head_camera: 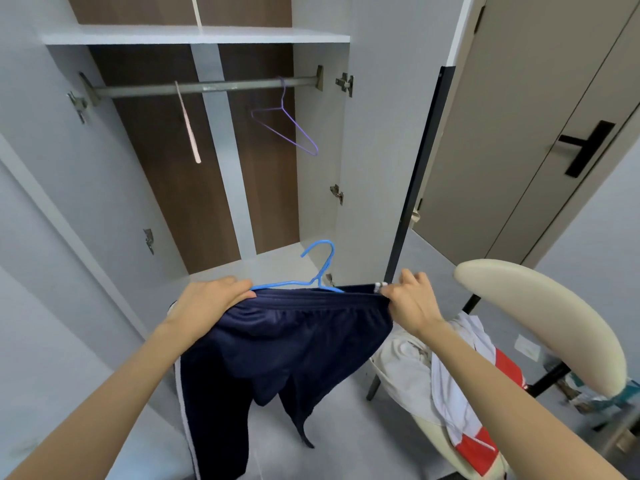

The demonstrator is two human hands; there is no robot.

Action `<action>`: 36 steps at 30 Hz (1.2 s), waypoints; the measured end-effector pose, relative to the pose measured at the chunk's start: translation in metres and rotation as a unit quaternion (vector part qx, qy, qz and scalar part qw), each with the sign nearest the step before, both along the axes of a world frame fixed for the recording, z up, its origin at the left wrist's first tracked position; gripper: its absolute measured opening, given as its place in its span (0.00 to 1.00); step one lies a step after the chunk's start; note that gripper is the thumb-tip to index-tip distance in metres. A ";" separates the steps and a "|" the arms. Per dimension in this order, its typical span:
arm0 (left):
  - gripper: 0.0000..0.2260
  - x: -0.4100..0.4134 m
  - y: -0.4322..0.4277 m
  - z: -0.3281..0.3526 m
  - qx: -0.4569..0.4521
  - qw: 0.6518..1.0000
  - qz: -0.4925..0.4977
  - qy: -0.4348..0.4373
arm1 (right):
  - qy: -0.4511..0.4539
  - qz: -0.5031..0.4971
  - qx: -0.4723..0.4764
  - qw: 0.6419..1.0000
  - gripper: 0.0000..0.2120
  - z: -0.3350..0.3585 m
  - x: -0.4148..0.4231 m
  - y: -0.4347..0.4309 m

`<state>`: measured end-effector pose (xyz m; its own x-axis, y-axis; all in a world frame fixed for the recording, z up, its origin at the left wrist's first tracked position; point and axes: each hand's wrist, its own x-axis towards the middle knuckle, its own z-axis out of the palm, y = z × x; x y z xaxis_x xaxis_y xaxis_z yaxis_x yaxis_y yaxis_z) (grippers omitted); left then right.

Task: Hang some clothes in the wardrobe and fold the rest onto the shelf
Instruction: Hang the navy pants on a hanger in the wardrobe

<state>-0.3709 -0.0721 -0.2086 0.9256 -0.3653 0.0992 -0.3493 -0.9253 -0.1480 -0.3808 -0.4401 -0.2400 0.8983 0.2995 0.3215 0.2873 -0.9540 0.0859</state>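
Note:
I hold navy track trousers (277,348) with a white side stripe stretched by the waistband in front of the open wardrobe. My left hand (211,299) grips the waistband's left end together with a blue hanger (313,271), whose hook stands up above the waistband. At the right end my right hand (412,299) pinches the waistband. The trouser legs hang down toward the floor. Higher up, the wardrobe's metal rail (207,86) carries a purple hanger (287,126) and a pink hanger (188,126) seen edge-on. A white shelf (194,35) runs above the rail.
A cream chair (540,317) at the right holds a pile of white and red clothes (450,375). The wardrobe's right door (412,188) stands open edge-on. A beige room door with a black handle (588,147) is further right. Grey floor lies below.

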 end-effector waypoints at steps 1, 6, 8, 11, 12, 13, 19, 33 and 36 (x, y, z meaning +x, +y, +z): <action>0.16 0.002 -0.005 0.003 -0.003 1.000 0.001 -0.007 | -0.007 0.024 0.007 1.000 0.14 0.005 0.000 0.013; 0.14 0.003 0.002 0.016 -0.147 0.989 0.011 -0.029 | 0.084 0.098 0.214 0.968 0.12 0.022 0.011 0.036; 0.13 -0.001 0.004 0.019 -0.200 0.979 0.013 -0.036 | 0.129 0.120 0.318 0.932 0.13 0.027 0.010 0.040; 0.11 -0.003 0.001 0.019 -0.242 0.969 0.018 -0.046 | 0.195 0.111 0.360 0.906 0.15 0.036 0.010 0.051; 0.10 -0.003 0.000 0.019 -0.256 0.966 0.018 -0.038 | 0.207 0.116 0.327 0.915 0.13 0.038 0.010 0.055; 0.10 -0.002 -0.001 0.019 -0.272 0.962 0.015 -0.019 | 0.211 0.123 0.297 0.923 0.10 0.039 0.010 0.057; 0.13 -0.001 -0.006 0.025 -0.351 0.935 -0.020 0.048 | 0.200 0.157 0.212 0.943 0.12 0.054 -0.002 0.068; 0.12 0.001 -0.052 0.048 -0.260 0.957 -0.094 0.087 | 0.178 0.126 0.349 0.911 0.18 0.085 -0.008 0.061; 0.14 -0.003 -0.064 0.041 -0.206 0.971 -0.092 0.074 | 0.173 0.131 0.340 0.915 0.15 0.084 -0.009 0.060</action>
